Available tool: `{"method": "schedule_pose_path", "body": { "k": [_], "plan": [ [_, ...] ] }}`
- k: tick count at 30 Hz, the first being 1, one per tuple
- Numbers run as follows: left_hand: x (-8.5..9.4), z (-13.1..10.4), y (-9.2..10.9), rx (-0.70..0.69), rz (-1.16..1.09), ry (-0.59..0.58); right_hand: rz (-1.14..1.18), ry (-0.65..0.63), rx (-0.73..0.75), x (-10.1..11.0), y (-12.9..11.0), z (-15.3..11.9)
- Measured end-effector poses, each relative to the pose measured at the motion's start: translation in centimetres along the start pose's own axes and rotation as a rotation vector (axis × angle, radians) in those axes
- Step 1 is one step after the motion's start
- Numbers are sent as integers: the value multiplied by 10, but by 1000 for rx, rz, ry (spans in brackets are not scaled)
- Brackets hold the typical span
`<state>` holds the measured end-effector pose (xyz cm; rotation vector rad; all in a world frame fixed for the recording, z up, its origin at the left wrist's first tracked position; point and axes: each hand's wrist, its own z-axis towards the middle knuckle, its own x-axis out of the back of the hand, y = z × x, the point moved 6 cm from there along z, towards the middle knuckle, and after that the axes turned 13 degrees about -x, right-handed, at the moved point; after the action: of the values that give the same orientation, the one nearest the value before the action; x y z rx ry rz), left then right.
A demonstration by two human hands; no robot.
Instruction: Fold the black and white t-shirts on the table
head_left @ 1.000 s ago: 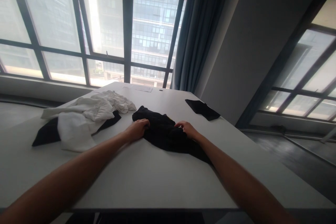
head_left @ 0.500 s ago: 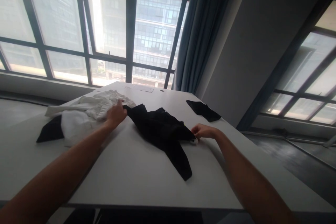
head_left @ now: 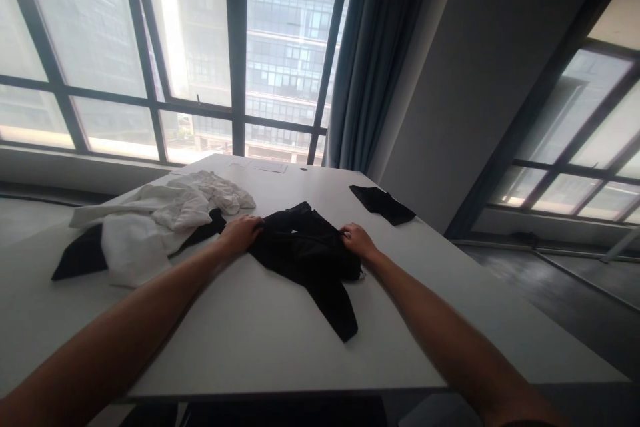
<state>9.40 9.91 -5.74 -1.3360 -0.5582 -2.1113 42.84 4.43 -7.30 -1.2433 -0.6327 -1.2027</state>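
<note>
A crumpled black garment (head_left: 305,253) lies across the middle of the white table (head_left: 240,347). One sleeve-like part of it points toward the near edge, and another reaches left under my left wrist toward the white clothes. My left hand (head_left: 242,233) is closed on the garment's left side, fingertips bent into the cloth. On the opposite side, my right hand (head_left: 357,240) pinches the fabric near its upper right edge. A small white bit shows by the garment's lower right corner, too small to name. Whether the piece is a top or trousers is unclear.
A heap of white clothes (head_left: 165,207) lies left of my left hand, with black cloth (head_left: 83,253) poking out beneath. A folded black cloth (head_left: 383,204) rests near the table's right edge. A sheet of paper (head_left: 269,167) lies at the far end, before the windows and curtain (head_left: 373,80).
My left hand has moved right and nearer along the garment, from its far-left end to its body. My right hand has shifted up and left from the lower right corner to the upper edge.
</note>
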Motion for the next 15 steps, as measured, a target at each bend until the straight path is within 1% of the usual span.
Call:
{"method": "schedule_pose_path", "body": {
  "k": [2, 4, 7, 8, 9, 10, 12, 14, 15],
  "plan": [
    [7, 0, -8, 66, -46, 67, 66, 49, -81, 8, 7, 5],
    [19, -2, -20, 168, -72, 165, 135, 148, -192, 26, 23, 9],
    [40, -11, -44, 361, -62, 318, 153, 346, -377, 61, 62, 9],
    [46, -15, -52, 423, -58, 357, 135, 383, -434, 71, 76, 8],
    [52, -19, -60, 477, -58, 385, 107, 393, -481, 78, 90, 7],
    [57, -23, -66, 522, -59, 402, 70, 375, -513, 83, 102, 5],
    [63, -28, -76, 583, -59, 403, -29, 275, -543, 87, 120, 3],
    [66, -30, -79, 590, -43, 351, -154, 161, -561, 86, 131, 1],
    [66, -30, -79, 581, -27, 293, -221, 109, -574, 84, 135, 0]
  ]
}}
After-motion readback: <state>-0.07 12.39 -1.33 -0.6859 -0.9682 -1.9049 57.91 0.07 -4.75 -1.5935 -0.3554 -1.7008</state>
